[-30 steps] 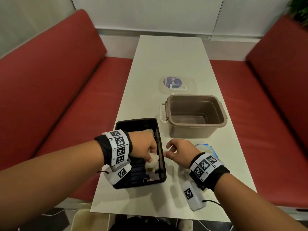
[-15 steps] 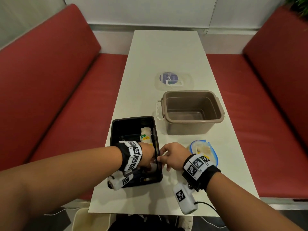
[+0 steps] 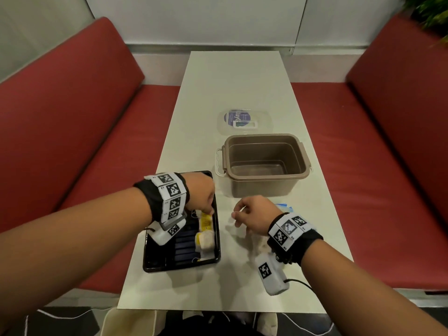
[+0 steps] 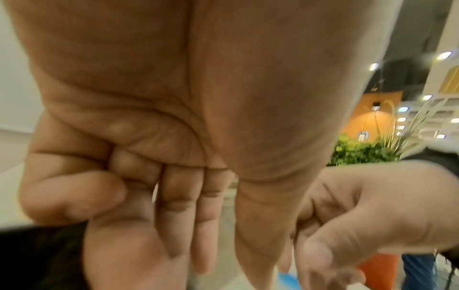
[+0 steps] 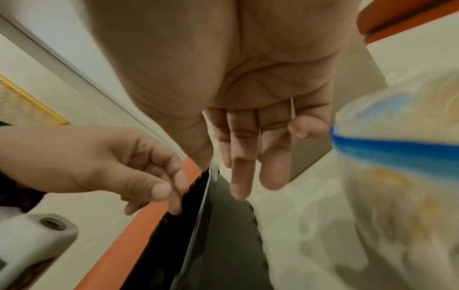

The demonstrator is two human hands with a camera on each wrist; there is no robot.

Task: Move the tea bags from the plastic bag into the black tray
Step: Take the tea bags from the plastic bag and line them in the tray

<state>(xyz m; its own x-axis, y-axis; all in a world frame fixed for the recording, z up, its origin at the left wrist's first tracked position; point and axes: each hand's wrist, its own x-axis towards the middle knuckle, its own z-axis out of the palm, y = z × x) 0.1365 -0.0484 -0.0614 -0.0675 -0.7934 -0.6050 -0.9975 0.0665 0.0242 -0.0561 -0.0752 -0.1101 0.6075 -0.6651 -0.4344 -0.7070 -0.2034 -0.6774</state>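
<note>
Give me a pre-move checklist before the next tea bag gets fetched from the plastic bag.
1. Black tray flat on the table: ok.
2. Tea bags already placed lie inside the tray: ok.
3. Left hand has let go of the tea bag at its fingertips: cannot tell.
4. Right hand free to pick: ok, holds nothing.
5. Plastic bag within reach, beside the right hand: ok.
6. Tea bags left in the bag: ok, though blurred.
</note>
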